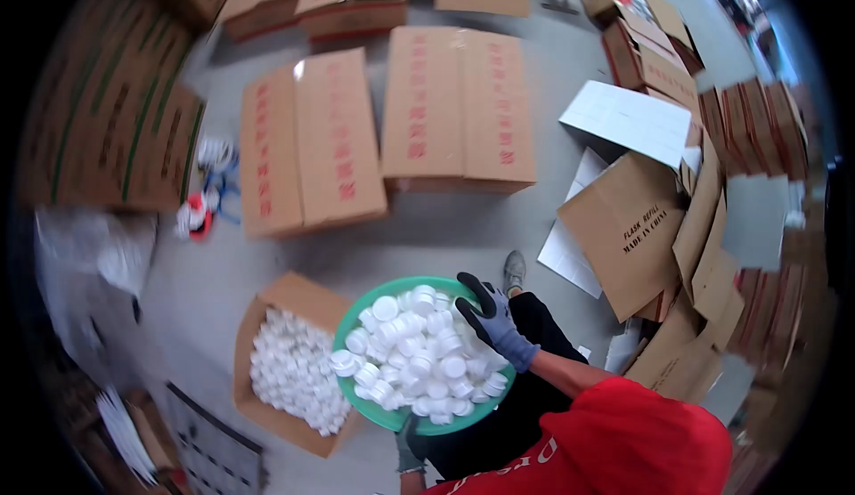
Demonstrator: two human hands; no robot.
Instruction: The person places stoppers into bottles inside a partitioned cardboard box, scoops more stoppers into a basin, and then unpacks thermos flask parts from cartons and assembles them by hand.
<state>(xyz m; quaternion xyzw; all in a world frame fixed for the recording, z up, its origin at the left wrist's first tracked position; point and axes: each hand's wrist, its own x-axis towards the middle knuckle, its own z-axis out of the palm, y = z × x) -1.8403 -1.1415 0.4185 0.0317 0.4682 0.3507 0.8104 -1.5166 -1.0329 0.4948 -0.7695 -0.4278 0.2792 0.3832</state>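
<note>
green basin (378, 415): the middle of the lower view is taken up by it, in front of the red shirt (623, 437) and partly over dark trousers (545, 328); its near-left rim overlaps the open carton.
white caps (414, 352): heaped in the basin, tumbled at all angles.
right hand (499, 324): gloved in grey and black, laid across the basin's upper-right rim – thumb and fingers are parted, with the caps just beside the tips; whether the rim is gripped cannot be told.
left hand (411, 446): also gloved, set against the basin's lower rim; its fingers are partly hidden, so how far they are closed cannot be told.
open carton (307, 297): placed just left of the basin, filled with small white pieces (294, 370).
printed cartons (459, 108): two are stood side by side on the floor (499, 219) beyond, marked in red.
cardboard sheet (623, 237): leaned among flattened boxes at right – "flask refill made in china" is printed on it.
white panel (628, 121): lodged above the sheet.
</note>
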